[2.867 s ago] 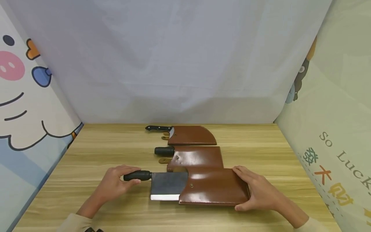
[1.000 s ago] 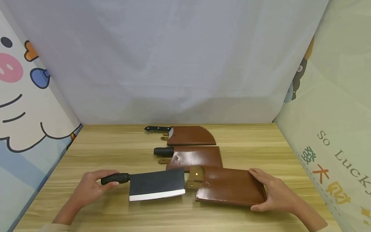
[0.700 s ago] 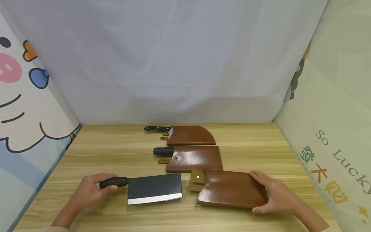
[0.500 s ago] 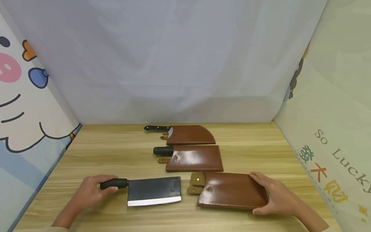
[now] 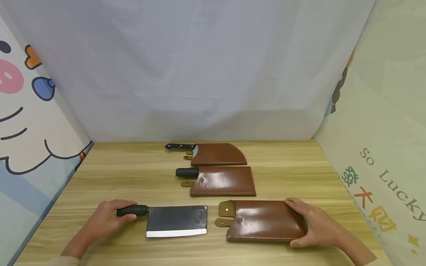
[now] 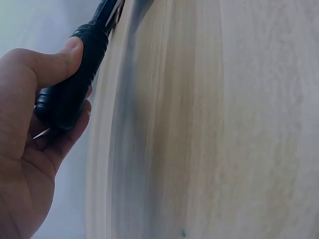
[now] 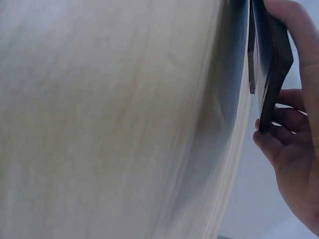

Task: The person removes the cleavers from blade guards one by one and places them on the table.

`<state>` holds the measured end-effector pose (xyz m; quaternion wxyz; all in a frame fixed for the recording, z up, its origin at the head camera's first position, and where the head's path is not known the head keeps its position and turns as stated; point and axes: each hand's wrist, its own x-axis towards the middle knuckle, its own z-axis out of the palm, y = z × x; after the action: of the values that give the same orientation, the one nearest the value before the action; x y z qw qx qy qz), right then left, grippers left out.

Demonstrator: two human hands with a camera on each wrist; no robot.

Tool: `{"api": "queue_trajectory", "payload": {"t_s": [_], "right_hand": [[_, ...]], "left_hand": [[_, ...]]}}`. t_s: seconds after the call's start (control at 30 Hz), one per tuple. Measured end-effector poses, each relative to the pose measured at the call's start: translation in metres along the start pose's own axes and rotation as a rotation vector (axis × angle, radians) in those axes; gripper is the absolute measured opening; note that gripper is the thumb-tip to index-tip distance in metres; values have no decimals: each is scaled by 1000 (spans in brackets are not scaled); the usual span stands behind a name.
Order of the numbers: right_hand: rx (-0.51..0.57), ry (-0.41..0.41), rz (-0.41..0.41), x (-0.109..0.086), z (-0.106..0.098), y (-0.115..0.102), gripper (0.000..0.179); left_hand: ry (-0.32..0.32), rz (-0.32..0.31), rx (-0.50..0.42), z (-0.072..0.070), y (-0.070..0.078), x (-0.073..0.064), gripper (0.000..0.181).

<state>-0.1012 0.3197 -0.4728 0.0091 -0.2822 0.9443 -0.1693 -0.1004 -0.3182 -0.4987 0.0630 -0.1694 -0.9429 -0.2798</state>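
My left hand [image 5: 111, 217] grips the black ridged handle [image 6: 75, 82] of a cleaver [image 5: 176, 220], thumb on one side and fingers on the other. The cleaver's dark, squared blade points right, its bright edge toward me. Opposite it, my right hand [image 5: 314, 223] holds a brown leather knife sheath [image 5: 266, 221] by its right end, thumb on the near corner and fingertips on the far one. Two tan snap straps [image 5: 227, 209] stick out from the sheath's left side, facing the blade tip across a small gap. In the right wrist view the fingers spread along the sheath's end [image 7: 276, 69].
Behind them lies a second sheath [image 5: 226, 181] with a black handle [image 5: 187, 172] protruding left. Farther back is a curved sheath [image 5: 219, 154] holding a knife with a black riveted handle [image 5: 179, 147]. The wooden table [image 5: 116, 170] meets a pale cloth backdrop [image 5: 206, 74].
The cleaver has come out of the sheath to the left, and the sheath has shifted right. Over the last second both have lowered toward the table and levelled, now nearer me than the middle sheath.
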Motion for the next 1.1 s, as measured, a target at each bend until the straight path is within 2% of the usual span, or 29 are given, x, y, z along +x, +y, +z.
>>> {"api": "queue_trajectory", "payload": {"t_s": [0.1,0.3,0.6,0.83,0.97,1.1], "right_hand": [[3,-24,12,0,0,0,118],[-3,-67,37,0,2,0,121],[17,-99,33,1,4,-1,127],[10,-134,27,2,4,1,131],[7,-116,10,4,2,2,124],[-8,-71,-6,10,-5,3,107]], "left_hand": [[-35,-6,9,-1,-1,2,35],[-131,-63,2,-1,-2,6,39],[-150,-56,40,2,-7,7,39],[-203,-47,56,1,-6,10,42],[-227,-103,64,0,0,15,54],[-202,-171,91,1,9,23,65]]}}
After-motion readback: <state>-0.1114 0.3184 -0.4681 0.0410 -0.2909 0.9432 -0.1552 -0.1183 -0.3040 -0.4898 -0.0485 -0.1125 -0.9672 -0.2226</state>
